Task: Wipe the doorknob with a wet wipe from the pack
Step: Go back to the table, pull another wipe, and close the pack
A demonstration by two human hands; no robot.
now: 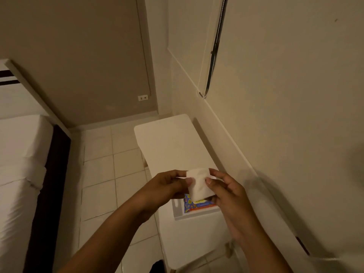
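A folded wet wipe (199, 184) is pinched at its upper corners between the left hand (169, 186) and the right hand (228, 192), above the pack (197, 204) on the bench (169, 142). If pulled unevenly, it could tear or slip down. No doorknob is in view.

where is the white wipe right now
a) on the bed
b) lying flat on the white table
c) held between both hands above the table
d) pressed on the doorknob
c: the left hand and right hand pinch the white wipe at its upper corners, above the colourful pack on the white table.
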